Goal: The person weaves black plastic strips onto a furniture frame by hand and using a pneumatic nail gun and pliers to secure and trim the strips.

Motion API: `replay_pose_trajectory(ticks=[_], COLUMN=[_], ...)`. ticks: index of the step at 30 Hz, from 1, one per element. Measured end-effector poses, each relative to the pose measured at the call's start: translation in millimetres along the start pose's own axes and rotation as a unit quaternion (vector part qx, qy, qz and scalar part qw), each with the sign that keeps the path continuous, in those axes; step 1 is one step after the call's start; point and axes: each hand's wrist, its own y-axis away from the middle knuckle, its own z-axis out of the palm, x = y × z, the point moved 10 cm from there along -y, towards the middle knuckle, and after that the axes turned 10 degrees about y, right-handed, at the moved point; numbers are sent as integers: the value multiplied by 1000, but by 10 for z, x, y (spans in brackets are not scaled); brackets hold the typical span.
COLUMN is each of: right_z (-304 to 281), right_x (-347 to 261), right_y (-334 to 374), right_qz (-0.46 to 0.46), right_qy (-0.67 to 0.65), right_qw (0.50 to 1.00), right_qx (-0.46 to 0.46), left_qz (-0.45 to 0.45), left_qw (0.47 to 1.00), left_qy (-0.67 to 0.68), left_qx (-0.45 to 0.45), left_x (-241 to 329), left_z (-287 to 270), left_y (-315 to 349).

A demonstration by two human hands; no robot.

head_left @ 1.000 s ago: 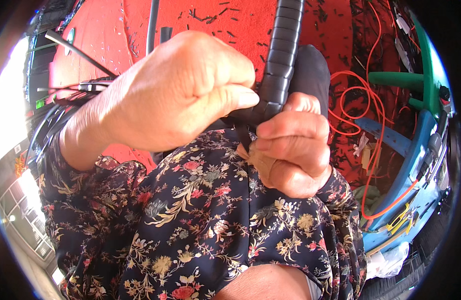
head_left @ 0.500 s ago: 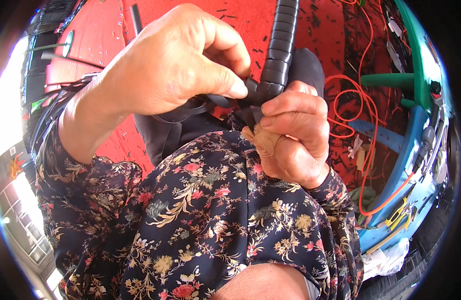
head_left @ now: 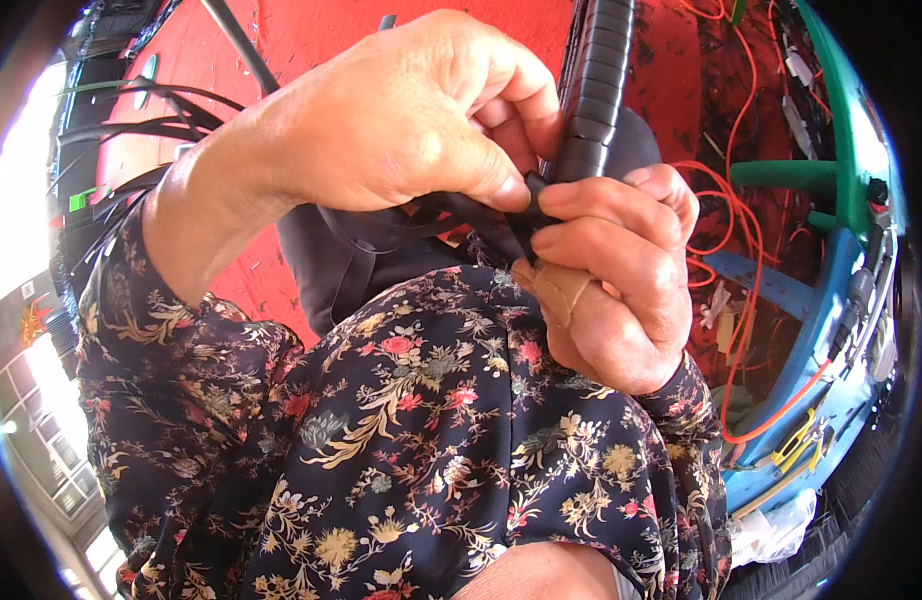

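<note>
A black bundle (head_left: 598, 90), wrapped in overlapping turns of tape, rises from between my hands toward the top of the view. My left hand (head_left: 411, 125) pinches a strip of black tape (head_left: 534, 192) between thumb and fingers against the bundle's near end. Close beside it, my right hand (head_left: 621, 270) has its fingers curled around that near end, which they mostly hide. A beige band (head_left: 559, 292) covers part of the right thumb. Dark cables (head_left: 381, 225) trail below my left wrist over my lap.
More black cables (head_left: 161, 125) spread out at the left. The red floor covering (head_left: 331, 45) is littered with small dark scraps. On the right are a blue stool (head_left: 781, 385), a green stool (head_left: 846, 150), a looped orange hose (head_left: 746, 230) and yellow-handled cutters (head_left: 796, 440).
Both hands and the wrapped bundle have shifted to the right. The left fingers have come closer against the bundle and the right hand.
</note>
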Motion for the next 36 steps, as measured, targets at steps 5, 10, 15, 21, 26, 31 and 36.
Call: replay_pose_trajectory(ticks=[5, 10, 15, 21, 26, 31, 36], right_z=[28, -54, -45, 43, 189, 127, 128], right_x=[131, 160, 171, 192, 376, 744, 747], right_y=[-31, 8, 39, 79, -1, 23, -50], right_qz=[-13, -62, -128, -165, -113, 14, -35], right_qy=[48, 100, 147, 174, 159, 109, 108], right_qw=[997, 992, 979, 959, 945, 950, 956], right_qx=[-50, -44, -65, -149, -262, -294, -272], left_qz=[146, 344, 401, 466, 443, 488, 462], left_qw=[963, 847, 781, 724, 746, 746, 751], left_qy=[-224, -394, -440, -439, -418, -345, -370], left_qx=[-9, 98, 189, 255, 268, 293, 295], left_x=[183, 182, 96, -46, -97, -71, -21], left_z=[99, 262, 311, 344, 332, 294, 321], left_y=[-40, 97, 74, 35, -28, -99, -124])
